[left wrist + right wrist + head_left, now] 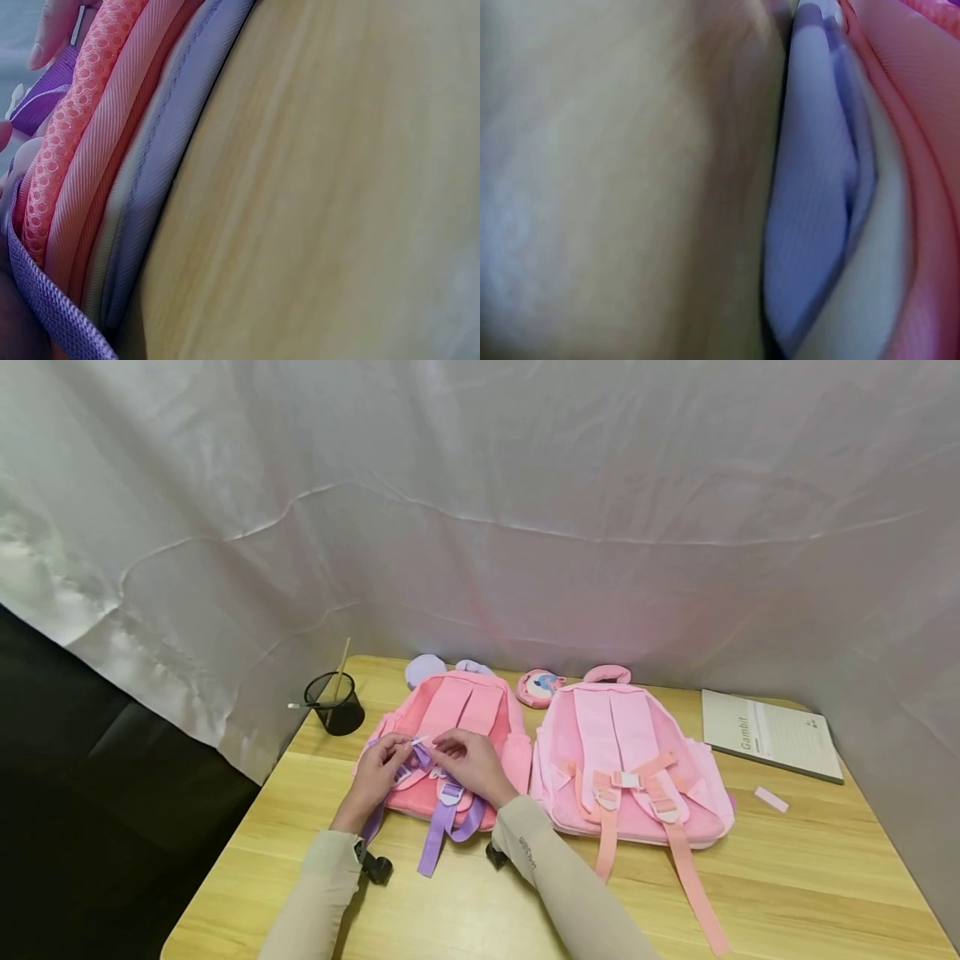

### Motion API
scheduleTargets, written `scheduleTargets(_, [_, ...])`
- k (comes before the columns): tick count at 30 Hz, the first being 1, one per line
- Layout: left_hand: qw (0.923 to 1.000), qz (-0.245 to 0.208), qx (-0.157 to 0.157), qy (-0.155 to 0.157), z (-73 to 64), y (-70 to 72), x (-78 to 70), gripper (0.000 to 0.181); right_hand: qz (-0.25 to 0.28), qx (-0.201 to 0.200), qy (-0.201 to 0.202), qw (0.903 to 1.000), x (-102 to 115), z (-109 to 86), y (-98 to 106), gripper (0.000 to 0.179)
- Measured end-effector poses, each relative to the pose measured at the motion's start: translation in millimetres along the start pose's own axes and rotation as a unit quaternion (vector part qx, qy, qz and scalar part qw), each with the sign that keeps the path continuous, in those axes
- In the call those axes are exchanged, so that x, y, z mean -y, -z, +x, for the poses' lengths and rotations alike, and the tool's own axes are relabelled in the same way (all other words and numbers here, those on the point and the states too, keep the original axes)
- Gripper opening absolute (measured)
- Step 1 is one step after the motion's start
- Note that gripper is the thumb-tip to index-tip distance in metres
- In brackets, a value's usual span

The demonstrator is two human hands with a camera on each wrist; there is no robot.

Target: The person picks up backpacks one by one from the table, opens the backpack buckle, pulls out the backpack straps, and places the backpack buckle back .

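A coral-pink backpack (480,697) lies with its shoulder straps facing up. Over its lower part, my left hand (378,777) and right hand (476,768) pinch a purple strap (422,755) between them, with a small white clip piece at the fingertips. Purple webbing tails (437,839) hang from white strap adjusters (451,792) onto the table. The left wrist view shows the bag's mesh edge (71,127), a purple strap (56,304) looping below it, and fingers (52,34) at the upper left. Lavender fabric (810,172) and coral cloth fill the right wrist view's right side, hiding the right hand's fingers.
A lighter pink backpack (558,735) with orange straps (697,893) lies to the right. Round plush pieces (425,671) sit behind the bags. A black mesh pen cup (345,717) stands left; a notebook (795,739) and a small pale eraser-like block (771,799) lie right.
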State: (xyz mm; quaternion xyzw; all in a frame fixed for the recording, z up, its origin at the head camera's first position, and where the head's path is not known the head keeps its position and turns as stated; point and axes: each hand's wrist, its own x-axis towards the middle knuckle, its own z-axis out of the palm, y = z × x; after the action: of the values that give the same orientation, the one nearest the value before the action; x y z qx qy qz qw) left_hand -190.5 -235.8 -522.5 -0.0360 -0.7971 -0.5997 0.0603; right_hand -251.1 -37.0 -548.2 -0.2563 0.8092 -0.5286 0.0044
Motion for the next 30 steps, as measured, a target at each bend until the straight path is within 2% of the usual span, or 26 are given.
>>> scheduleTargets(4, [1.0,-0.005,-0.001,-0.007,-1.8,0.0,-4.8,0.021,-0.017,0.014,0.01,0.9997,-2,-0.3,0,0.015])
scheduleTargets(11, [0.9997,0.009,-0.016,-0.016,8.4,-1.2,28.0,0.021,-0.015,0.008,0.029,0.9994,-1,0.0,1,0.013])
scheduleTargets(17, [0.9997,0.016,-0.013,-0.015,8.9,-3.8,37.1,0.017,-0.009,0.002,0.026,0.9996,2,-1.7,2,0.013])
scheduleTargets(23, [0.9993,0.03,-0.001,-0.022,8.2,-5.5,36.6,0.017,0.002,-0.003,0.013,0.9999,0,-2.0,2,0.012])
scheduleTargets(26, [0.9991,0.04,0.0,-0.009,6.8,-4.0,32.0,0.018,0.015,-0.004,0.007,0.9999,0,0.0,0,0.013])
scheduleTargets(30, [0.9992,0.04,0.0,-0.008,6.5,-3.0,32.0,0.019,0.038,-0.007,0.002,0.9992,-1,0.5,-1,0.018])
